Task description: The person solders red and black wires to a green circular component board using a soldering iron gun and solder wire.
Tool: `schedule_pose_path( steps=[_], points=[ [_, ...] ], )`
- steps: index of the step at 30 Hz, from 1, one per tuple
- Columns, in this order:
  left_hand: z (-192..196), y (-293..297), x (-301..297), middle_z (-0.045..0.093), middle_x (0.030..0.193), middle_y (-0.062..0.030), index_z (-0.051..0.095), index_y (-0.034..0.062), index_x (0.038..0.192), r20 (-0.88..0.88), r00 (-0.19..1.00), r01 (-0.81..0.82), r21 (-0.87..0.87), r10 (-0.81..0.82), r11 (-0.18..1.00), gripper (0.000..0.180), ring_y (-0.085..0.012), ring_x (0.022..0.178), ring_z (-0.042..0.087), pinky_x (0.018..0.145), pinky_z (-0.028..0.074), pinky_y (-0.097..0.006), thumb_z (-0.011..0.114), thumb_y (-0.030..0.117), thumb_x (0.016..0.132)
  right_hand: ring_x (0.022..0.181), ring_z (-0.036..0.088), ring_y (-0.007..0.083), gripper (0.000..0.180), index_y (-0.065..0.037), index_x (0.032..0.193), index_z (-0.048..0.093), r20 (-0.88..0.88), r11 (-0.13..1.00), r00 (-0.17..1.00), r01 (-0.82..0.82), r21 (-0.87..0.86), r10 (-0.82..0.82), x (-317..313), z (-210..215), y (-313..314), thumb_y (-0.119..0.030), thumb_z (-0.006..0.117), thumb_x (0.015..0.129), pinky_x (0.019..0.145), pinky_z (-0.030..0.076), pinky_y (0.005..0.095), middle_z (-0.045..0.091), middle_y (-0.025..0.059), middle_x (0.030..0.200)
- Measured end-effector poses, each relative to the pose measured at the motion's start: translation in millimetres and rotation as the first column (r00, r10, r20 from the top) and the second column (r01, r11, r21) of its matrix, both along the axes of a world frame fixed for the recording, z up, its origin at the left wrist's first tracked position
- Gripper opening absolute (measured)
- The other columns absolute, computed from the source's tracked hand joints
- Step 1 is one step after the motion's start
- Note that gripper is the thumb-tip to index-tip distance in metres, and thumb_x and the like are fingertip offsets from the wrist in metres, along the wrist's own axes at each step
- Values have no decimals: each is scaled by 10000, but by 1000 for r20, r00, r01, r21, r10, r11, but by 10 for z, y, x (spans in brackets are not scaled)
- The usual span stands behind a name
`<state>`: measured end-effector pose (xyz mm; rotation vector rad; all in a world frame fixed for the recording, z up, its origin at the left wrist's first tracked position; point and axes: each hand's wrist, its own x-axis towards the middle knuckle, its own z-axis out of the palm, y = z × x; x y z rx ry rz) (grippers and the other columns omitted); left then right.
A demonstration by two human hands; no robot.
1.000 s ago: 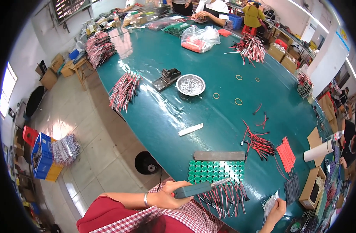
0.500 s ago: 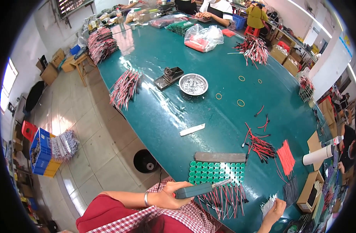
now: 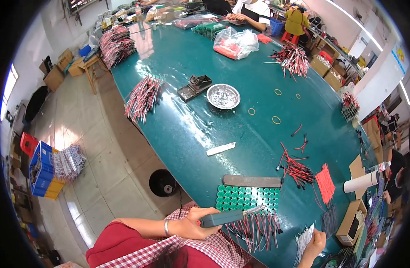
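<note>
A dark grey-green soldering gun (image 3: pixel 222 218) with a metal tip is in the grip of my left hand (image 3: pixel 190 227), fingers wrapped round its handle. The tip hovers over the lower edge of a panel of green round circuit boards (image 3: pixel 227 196). Red, white and black wires (image 3: pixel 257 232) fan out from that edge toward me. At the lower right, my right hand (image 3: pixel 315 244) has its fingers closed at a bundle of thin white wires (image 3: pixel 303 241) lying on the table; whether one wire is pinched is too small to tell.
A grey bar (image 3: pixel 252 181) lies along the panel's far edge. Red wires (image 3: pixel 324 185) and dark wires (image 3: pixel 329 220) sit to the right, beside an open cardboard box (image 3: pixel 351 223). Farther off are a white-handled cutter (image 3: pixel 221 148), a metal bowl (image 3: pixel 223 96) and a soldering stand (image 3: pixel 194 88).
The whole view has shifted slightly. My left hand holds the soldering gun in nearly the same place, and my right hand stays at the white wires with only a small movement.
</note>
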<state>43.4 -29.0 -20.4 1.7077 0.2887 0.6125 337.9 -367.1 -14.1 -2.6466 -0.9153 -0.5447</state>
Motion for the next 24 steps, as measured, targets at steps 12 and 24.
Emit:
schedule_pose_path(
  steps=[12,24],
  points=[
    [205,61,15,698,903,-31,652,-1,1054,-42,994,85,-279,-101,957,247,-82,824,621,736,498,-248,741,40,828,772,565,247,63,-55,669,621,189,765,935,-117,-634,300,-19,139,783,-97,604,714,622,434,361,554,81,743],
    [296,185,50,690,1077,-28,654,11,1150,-263,958,-48,-533,-112,845,386,-115,956,639,834,522,-284,798,36,792,868,602,264,30,-48,713,643,54,771,976,-134,-623,213,-210,215,1095,-57,620,696,648,519,358,586,114,830]
  ],
)
